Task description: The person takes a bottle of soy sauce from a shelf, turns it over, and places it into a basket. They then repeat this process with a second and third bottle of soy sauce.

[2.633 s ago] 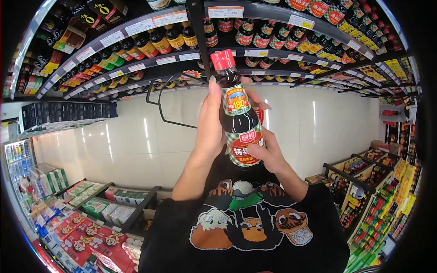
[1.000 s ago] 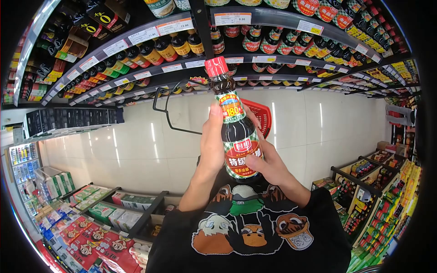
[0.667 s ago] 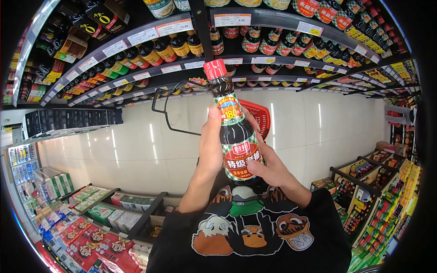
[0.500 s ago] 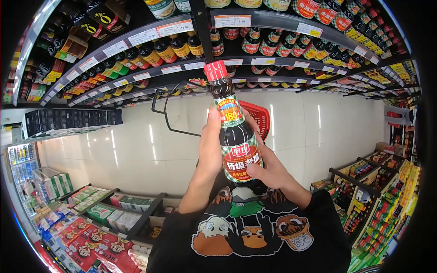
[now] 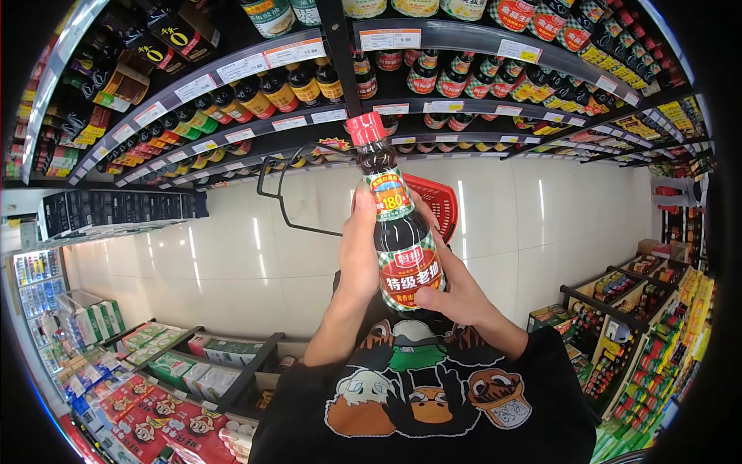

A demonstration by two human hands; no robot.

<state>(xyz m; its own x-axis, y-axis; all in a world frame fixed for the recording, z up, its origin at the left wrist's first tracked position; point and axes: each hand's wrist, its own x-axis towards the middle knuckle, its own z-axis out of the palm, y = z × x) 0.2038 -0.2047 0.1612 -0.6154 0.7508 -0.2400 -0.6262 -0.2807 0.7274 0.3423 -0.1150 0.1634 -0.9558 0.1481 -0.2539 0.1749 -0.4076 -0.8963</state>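
Observation:
A dark sauce bottle with a red cap and a red, green and white label is held nearly upright in front of my chest, its label facing me. My left hand wraps round its left side, with the thumb against the neck label. On the lower right side is my right hand, its thumb lying on the front of the main label and its other fingers mostly hidden behind the bottle. Behind the bottle, a red basket is partly hidden.
Shelves of sauce bottles curve across the top. A black handle-like frame stands left of the bottle. Red boxes are at the lower left, and a display rack is at the right. A person stands at the far right.
The bottle and both hands are almost unmoved, with the right thumb shifted slightly left on the label. The shelves appear shifted slightly in view.

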